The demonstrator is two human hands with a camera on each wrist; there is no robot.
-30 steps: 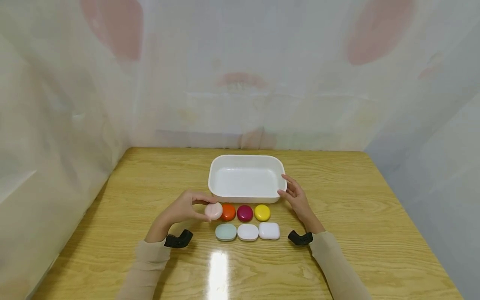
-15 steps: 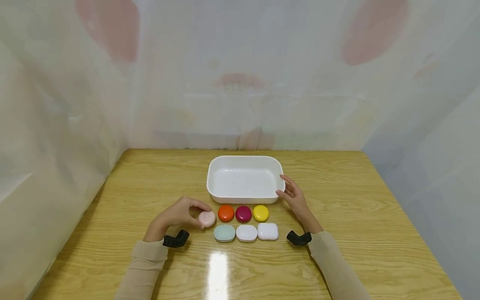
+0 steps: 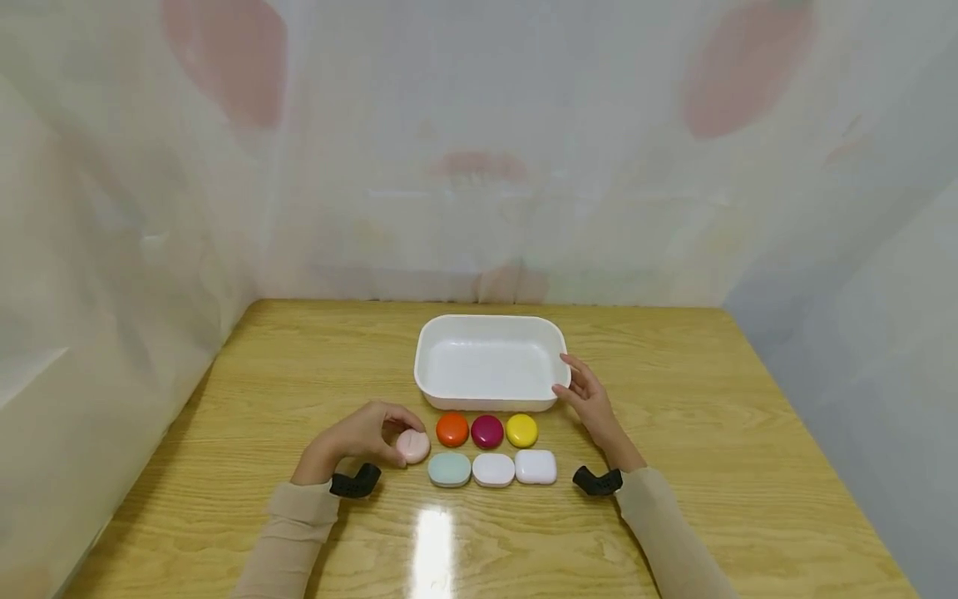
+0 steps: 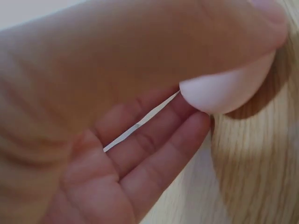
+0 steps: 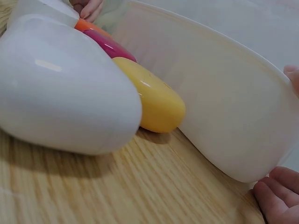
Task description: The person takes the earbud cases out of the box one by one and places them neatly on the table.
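My left hand [image 3: 374, 433] pinches a pale pink, round, smooth object [image 3: 413, 447] between thumb and fingers. In the left wrist view the pink object [image 4: 229, 88] shows beneath the thumb, at or very close to the tabletop. Just right of it sit an orange [image 3: 452, 429], a magenta [image 3: 487, 432] and a yellow round piece [image 3: 521, 431], in a row. At the right end of a white tub [image 3: 490, 405], my right hand [image 3: 591, 403] holds its rim and wall. The right wrist view shows fingertips [image 5: 275, 193] low against the tub's outer side.
Nearer the person lie a pale green oval piece [image 3: 450, 470], a white oval piece [image 3: 493, 471] and a white rounded-rectangular piece [image 3: 535, 467]. All stand on a wooden table [image 3: 659, 366]. Patterned sheeting [image 3: 479, 225] hangs behind it.
My left hand has carried the pink object left and nearer the person, away from the orange piece, and lowered it. My right hand has stayed at the tub.
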